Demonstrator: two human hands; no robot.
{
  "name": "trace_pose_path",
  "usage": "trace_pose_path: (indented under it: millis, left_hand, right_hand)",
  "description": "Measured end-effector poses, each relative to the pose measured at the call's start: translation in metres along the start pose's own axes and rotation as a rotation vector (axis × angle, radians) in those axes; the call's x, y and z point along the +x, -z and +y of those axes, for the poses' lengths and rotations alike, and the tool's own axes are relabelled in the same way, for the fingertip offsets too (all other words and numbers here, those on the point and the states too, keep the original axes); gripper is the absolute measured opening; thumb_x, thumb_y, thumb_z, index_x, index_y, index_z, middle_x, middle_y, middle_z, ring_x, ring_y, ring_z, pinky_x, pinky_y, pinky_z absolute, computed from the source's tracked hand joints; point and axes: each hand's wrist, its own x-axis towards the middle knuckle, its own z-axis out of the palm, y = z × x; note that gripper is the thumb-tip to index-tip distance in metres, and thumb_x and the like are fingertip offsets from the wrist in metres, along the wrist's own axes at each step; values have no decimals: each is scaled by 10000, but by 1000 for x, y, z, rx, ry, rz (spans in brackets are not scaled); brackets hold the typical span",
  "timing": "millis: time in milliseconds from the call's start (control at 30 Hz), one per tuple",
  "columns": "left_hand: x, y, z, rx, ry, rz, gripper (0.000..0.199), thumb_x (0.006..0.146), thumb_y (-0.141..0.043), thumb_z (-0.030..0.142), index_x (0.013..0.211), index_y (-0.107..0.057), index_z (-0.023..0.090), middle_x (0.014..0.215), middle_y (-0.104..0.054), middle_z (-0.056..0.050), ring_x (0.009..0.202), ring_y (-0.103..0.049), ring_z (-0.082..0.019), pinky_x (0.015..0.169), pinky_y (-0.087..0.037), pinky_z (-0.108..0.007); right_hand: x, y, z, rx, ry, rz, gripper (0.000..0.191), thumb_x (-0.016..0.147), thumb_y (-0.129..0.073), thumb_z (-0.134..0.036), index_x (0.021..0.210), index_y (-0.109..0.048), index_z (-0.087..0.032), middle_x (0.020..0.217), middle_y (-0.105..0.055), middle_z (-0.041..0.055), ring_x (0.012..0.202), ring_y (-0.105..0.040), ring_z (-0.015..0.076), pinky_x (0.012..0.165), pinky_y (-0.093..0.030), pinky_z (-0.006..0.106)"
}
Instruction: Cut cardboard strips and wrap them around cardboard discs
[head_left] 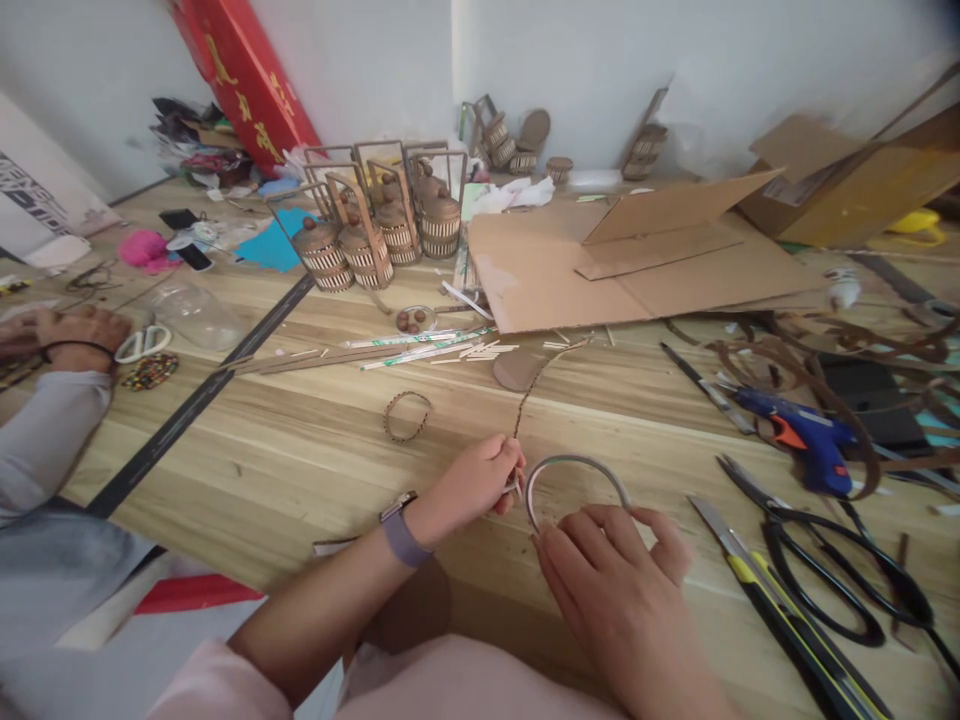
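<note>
Cord is pinched in the left hand; a ring is clasped by the right hand, apparently so that its curve is steadied.

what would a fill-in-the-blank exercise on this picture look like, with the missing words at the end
1. The left hand holds a thin cord and the right hand a curved band; the purple strap circles the ____ wrist.
2. The box cutter lies ____ the right hand and the scissors.
3. The glue gun has an orange trigger and a mainly ____ body.
4. The banner at the back is mainly ____.

Missing words: left; between; blue; red.
</note>
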Motion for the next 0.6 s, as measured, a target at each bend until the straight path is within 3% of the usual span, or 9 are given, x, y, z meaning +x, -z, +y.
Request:
trace_pose_path:
  millis: [600]
  left_hand:
    - [-1,1,0,-95,-38,51,324,995,-297,420,833,-467,197,522,-487,71,361,-440,-79,400,-318,-182]
  right_hand:
    - [-1,2,-1,-32,-8,38,202,906,-524,-124,793,-636,-248,702,-647,-19,827,-557,182,941,-261,392]
